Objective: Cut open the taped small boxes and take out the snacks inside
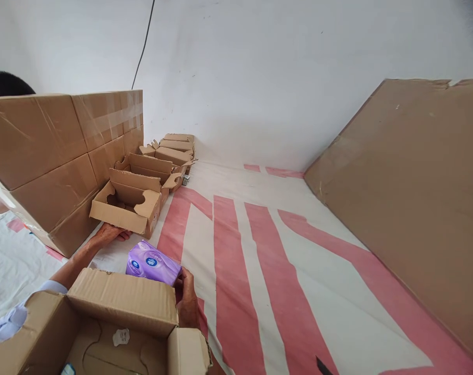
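While the right hand pinches the purple pack at its 3 o'clock edge, fingers closed on it, the left hand lies flat, holding nothing, touching the small open box at 12. Thin pinch w/ one hand: pack may slip or snag on the big carton flap.

Big taped brown cardboard cartons stacked on the left, a large flat brown cardboard sheet leaning right, black cable down the white wall.
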Motion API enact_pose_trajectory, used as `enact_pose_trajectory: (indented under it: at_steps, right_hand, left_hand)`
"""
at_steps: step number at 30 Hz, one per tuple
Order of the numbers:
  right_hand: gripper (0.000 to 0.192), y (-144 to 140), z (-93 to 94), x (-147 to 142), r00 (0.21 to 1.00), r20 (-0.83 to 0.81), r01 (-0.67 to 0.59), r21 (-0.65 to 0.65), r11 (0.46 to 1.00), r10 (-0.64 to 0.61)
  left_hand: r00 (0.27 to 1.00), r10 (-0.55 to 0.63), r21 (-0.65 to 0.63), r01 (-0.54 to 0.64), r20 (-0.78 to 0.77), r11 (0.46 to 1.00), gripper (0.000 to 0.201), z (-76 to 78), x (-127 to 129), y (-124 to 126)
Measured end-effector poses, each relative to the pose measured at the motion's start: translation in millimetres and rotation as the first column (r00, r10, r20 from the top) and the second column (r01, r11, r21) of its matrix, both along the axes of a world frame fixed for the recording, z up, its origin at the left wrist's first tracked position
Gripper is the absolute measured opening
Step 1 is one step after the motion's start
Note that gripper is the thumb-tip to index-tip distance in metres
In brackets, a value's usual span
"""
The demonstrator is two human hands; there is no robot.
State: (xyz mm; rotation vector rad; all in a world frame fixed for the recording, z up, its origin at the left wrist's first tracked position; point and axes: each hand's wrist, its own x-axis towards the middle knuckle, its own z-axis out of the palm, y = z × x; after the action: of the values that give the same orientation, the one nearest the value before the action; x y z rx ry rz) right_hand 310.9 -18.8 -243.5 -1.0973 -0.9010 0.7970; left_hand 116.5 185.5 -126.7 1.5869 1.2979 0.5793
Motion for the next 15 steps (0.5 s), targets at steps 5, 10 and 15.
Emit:
enact_pose_trajectory:
  at_steps: [5, 10, 15]
  right_hand:
    - [0.052, 2, 2.8, -3, 0.982, -0.190, -0.008, -0.037, 0.999, 0.001]
    - [0.065, -3, 5.6, 5, 0.994, -0.099, -0.057, -0.024, 0.998, 0.055]
    - [0.082, -2, 5.3, 7, 0.999, 0.035, -0.018, -0.022, 1.000, 0.019]
  left_hand:
    - [0.999, -0.031, -0.005, 0.031, -0.042, 1.000, 0.042, 5.7, 0, 5]
    - [0.996, -0.043, 0.051, 0.047, -0.077, 0.998, 0.037, 16.2, 1, -12]
    - [0.968, -0.142, 0.050, 0.155, -0.209, 0.987, 0.029, 41.6, -24, -57]
